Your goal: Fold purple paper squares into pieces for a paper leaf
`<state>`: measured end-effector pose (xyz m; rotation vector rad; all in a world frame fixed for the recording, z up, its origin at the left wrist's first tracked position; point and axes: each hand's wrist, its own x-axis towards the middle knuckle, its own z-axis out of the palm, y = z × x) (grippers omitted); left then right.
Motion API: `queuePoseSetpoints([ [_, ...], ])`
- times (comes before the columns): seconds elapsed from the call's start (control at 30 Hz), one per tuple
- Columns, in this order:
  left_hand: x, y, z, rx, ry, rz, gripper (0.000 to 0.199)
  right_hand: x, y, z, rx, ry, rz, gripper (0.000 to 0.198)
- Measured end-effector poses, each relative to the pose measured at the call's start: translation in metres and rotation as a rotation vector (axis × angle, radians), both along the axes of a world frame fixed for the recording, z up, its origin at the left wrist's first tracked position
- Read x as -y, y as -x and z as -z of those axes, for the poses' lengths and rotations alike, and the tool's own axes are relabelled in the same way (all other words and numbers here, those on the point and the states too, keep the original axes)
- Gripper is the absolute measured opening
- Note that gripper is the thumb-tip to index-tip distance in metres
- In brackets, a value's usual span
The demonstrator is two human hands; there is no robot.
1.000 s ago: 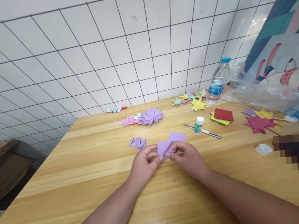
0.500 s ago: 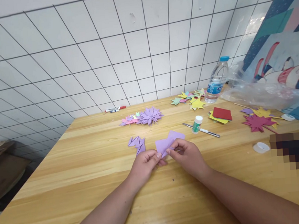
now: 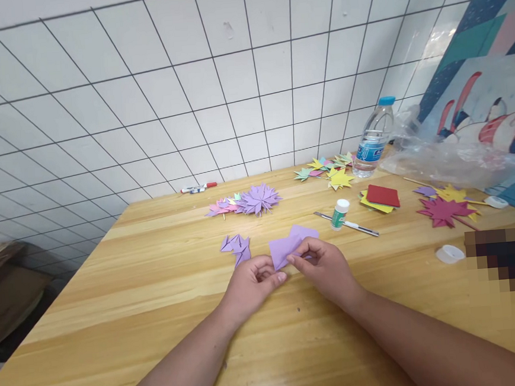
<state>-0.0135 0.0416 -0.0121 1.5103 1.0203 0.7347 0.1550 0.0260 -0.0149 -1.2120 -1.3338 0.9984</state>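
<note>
A piece of purple paper (image 3: 284,250) with creases is raised just off the table between my two hands. My right hand (image 3: 323,265) pinches it, thumb in front near its middle. Curled around the paper's lower left edge are the fingers of my left hand (image 3: 253,279), the thumb lying just below the bottom corner; its grip is loose. Behind my left hand lies a folded purple paper piece (image 3: 238,248) with pointed parts. A green and white glue stick (image 3: 339,215) stands to the right, beside a utility knife (image 3: 358,227).
Farther back are a purple paper flower (image 3: 259,200), markers (image 3: 199,188), paper stars (image 3: 339,177) and a water bottle (image 3: 372,142). On the right are a stack of coloured paper (image 3: 382,196), a dark red paper star (image 3: 446,209), a white cap (image 3: 450,254) and a plastic bag (image 3: 451,163).
My left thumb has come off the front of the purple paper and dropped below its corner. The paper has turned slightly, its left part shifting a little right. My right hand keeps its pinch.
</note>
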Motion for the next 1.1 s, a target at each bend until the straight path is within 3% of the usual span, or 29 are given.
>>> queuePoseSetpoints([
  [0.43, 0.0, -0.0037, -0.0023, 0.029, 0.043, -0.111, 0.02, -0.0008, -0.0002, 0.0002, -0.018, 0.011, -0.002, 0.01],
  [0.6, 0.0014, -0.0031, -0.0053, 0.021, 0.029, -0.05, 0.022, -0.0001, -0.0007, 0.0008, 0.0, -0.024, -0.005, 0.01],
  [0.9, 0.005, -0.004, -0.001, -0.021, -0.042, -0.117, 0.02, 0.0003, 0.001, 0.0013, 0.039, -0.007, 0.038, 0.011],
  [1.1, 0.0046, -0.0034, 0.0018, 0.019, -0.049, -0.034, 0.024, 0.0044, 0.0044, -0.0022, 0.042, -0.019, -0.005, 0.011],
])
